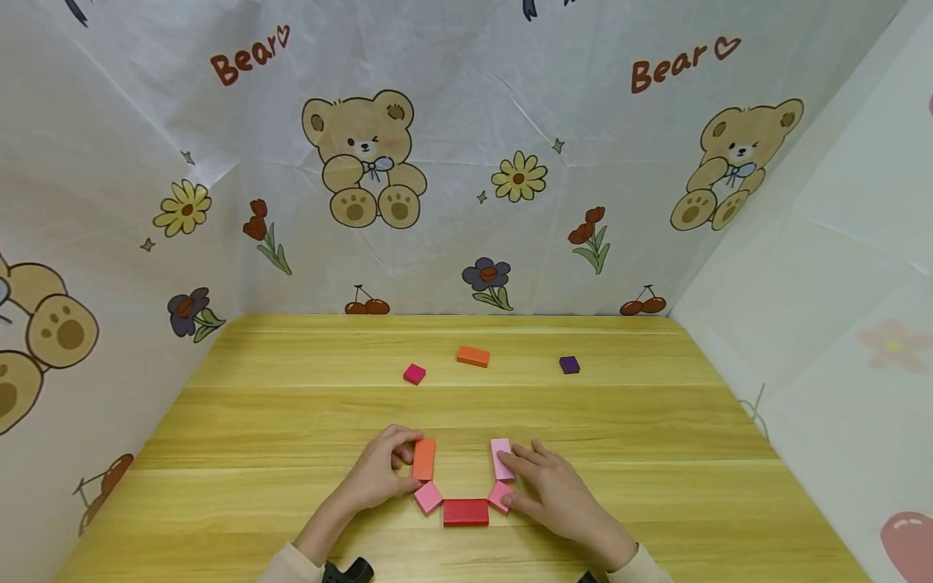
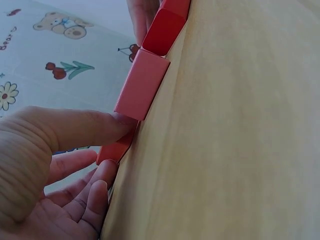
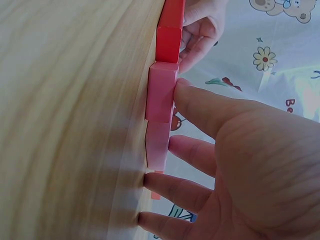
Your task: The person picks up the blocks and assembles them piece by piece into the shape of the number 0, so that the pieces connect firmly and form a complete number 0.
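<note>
right hand (image 1: 560, 491) touches pink blocks (image 1: 499, 448) beside a bright-red oblong (image 1: 466, 510).

Two orange blocks (image 1: 423, 460), three pink blocks (image 1: 428, 498), one red block (image 1: 466, 512), one magenta block (image 1: 415, 374) and one purple block (image 1: 570, 365) make eight. One left hand (image 1: 379, 470), one right hand (image 1: 555, 492), one table (image 1: 291, 397) and three printed bears (image 1: 368, 162) appear, plus seemingly two black devices (image 1: 350, 572), mostly cropped.
</note>
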